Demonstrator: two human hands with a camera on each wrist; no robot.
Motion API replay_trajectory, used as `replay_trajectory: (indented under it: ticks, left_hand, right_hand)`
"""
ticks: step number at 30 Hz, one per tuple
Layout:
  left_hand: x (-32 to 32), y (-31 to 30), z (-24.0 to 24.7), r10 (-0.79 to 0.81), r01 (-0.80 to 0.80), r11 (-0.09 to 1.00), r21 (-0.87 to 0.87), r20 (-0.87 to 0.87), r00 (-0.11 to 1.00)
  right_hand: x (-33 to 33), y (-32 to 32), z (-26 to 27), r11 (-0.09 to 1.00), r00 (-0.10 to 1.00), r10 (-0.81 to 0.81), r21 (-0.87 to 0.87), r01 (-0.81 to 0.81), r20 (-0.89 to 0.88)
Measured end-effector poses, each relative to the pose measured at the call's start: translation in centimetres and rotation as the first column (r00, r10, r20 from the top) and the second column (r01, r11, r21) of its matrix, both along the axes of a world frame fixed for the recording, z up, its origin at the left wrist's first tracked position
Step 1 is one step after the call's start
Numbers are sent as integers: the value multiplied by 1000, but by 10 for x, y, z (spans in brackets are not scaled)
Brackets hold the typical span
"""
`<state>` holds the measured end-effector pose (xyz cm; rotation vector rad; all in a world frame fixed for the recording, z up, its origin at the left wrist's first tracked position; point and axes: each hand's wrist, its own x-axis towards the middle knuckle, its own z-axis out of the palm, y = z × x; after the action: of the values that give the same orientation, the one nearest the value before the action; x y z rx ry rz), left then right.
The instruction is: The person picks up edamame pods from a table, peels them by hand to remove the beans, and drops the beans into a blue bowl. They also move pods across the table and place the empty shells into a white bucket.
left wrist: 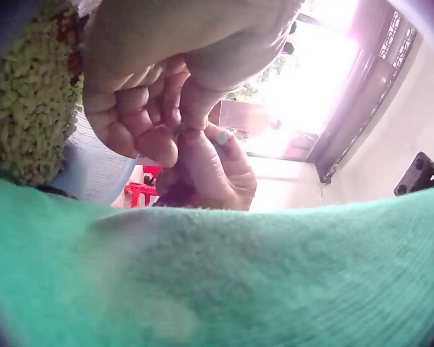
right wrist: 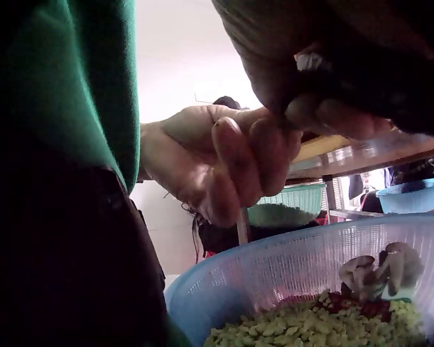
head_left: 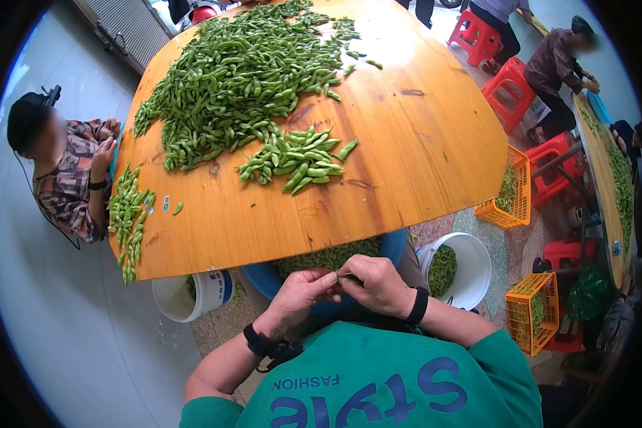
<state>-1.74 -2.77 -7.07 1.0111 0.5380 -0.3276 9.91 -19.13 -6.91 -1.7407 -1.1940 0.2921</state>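
Observation:
My left hand and right hand meet fingertip to fingertip just past the table's near edge. Thumbs and forefingers pinch a small, mostly hidden thing, apparently a bean pod. A pale green bit shows at the right hand's fingers in the left wrist view. Beneath the hands stands a blue mesh basket, partly filled with shelled green beans. On the wooden table ahead lies a large heap of green bean pods, with a smaller pile of pods nearer me.
White buckets stand on both sides of the basket. At the table's left corner lie more pods, beside a seated person. Orange crates and red stools stand to the right, near a second table.

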Motion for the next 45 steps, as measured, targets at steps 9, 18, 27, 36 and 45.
replay_trajectory:
  ticks: [9, 18, 27, 36, 45]
  left_hand:
    - [-1, 10, -4, -25, 22, 995, 93, 34, 999]
    - [-9, 28, 0, -384, 45, 453, 891, 150, 911]
    - [58, 49, 73, -208, -165, 457, 874, 285, 936]
    - [97, 70, 52, -298, -325, -12, 946, 306, 904]
    - [70, 54, 64, -156, -230, 378, 897, 307, 939]
  right_hand:
    - [13, -17, 15, 995, 970, -93, -62, 81, -226]
    - [74, -170, -70, 619, 864, -360, -603, 503, 352]
    - [60, -136, -30, 773, 952, -294, -567, 287, 81]
    - [13, -38, 20, 941, 982, 63, -318, -118, -178]
    - [20, 0, 50, 998, 999, -22, -61, 19, -44]
